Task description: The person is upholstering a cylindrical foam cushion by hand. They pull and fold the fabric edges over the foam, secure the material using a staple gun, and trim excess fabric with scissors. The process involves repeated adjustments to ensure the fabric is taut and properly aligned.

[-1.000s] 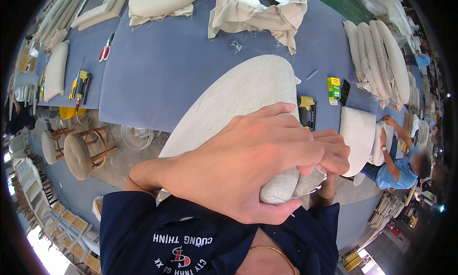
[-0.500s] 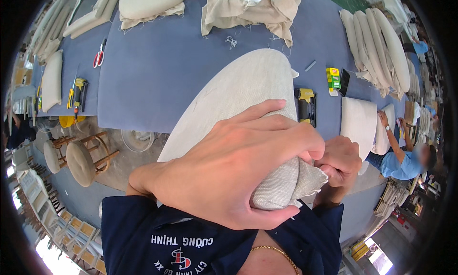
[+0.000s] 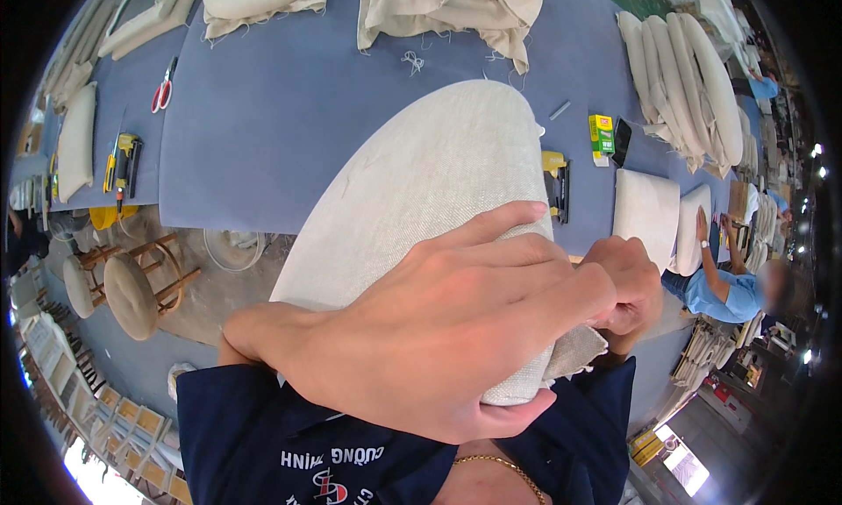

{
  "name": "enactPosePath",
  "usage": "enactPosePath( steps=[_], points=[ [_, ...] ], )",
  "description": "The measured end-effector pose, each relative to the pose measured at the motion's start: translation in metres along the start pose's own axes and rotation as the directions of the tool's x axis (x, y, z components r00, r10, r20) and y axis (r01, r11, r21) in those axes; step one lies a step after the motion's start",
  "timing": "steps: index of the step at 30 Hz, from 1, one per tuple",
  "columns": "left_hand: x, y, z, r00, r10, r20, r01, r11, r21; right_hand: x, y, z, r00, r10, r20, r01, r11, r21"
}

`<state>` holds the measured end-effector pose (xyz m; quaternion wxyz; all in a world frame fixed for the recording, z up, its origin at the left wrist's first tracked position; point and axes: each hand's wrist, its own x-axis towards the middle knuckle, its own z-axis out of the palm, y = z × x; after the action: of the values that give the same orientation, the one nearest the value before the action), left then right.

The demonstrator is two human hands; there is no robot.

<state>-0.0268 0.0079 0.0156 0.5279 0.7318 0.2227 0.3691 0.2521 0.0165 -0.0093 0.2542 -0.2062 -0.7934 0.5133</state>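
A cream fabric-covered cushion pad (image 3: pixel 438 154), rounded at its far end, stands tilted on edge in front of my chest. My left hand (image 3: pixel 438 316) is wrapped over its near part, fingers across the top edge and thumb round the near end. On the right side, my right hand (image 3: pixel 627 281) is closed in a pinch at the fabric's edge, close beside the left fingers. A loose, frayed flap of the cover fabric (image 3: pixel 576 352) sticks out below the right hand. What exactly lies between the right fingertips is hidden.
On the blue-grey table (image 3: pixel 254 145) lie a yellow-black staple gun (image 3: pixel 557 185), a green-yellow box (image 3: pixel 601 137), red-handled scissors (image 3: pixel 162 88) and another tool (image 3: pixel 127 163). Stacked cushions (image 3: pixel 684 93) stand far right. A co-worker in blue (image 3: pixel 724 290) handles cushions at right. Stools (image 3: pixel 132 295) stand left.
My left hand covers more of the cushion's near end, and its knuckles have come closer to the right hand. Less of the fabric flap shows. The whole view has shifted slightly.
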Motion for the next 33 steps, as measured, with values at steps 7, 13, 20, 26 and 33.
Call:
enactPosePath(
  steps=[7, 13, 20, 26, 33],
  points=[
    [-0.003, -0.001, 0.000, 0.999, 0.007, -0.037, -0.007, 1.000, -0.003, 0.010, 0.000, -0.003, 0.999, 0.009, 0.050, -0.014, 0.994, 0.108],
    [0.002, 0.000, -0.009, 0.999, -0.006, -0.042, 0.008, 0.999, 0.049, 0.008, 0.011, -0.001, 0.997, -0.024, -0.067, 0.026, 0.999, 0.029],
    [0.003, -0.001, -0.088, 0.975, 0.012, -0.222, 0.036, 0.977, 0.210, -0.008, 0.005, 0.009, 0.803, 0.124, -0.582, -0.350, 0.890, -0.292],
    [-0.034, -0.004, -0.099, 0.791, 0.216, -0.572, 0.273, 0.712, 0.646, 0.032, 0.043, 0.062, 0.741, 0.096, -0.664, -0.175, 0.983, -0.053],
    [-0.040, -0.029, -0.074, 0.633, 0.535, -0.560, 0.338, 0.459, 0.821, 0.094, 0.047, 0.086, 0.813, -0.102, -0.574, 0.021, 0.989, -0.146]
  ],
)
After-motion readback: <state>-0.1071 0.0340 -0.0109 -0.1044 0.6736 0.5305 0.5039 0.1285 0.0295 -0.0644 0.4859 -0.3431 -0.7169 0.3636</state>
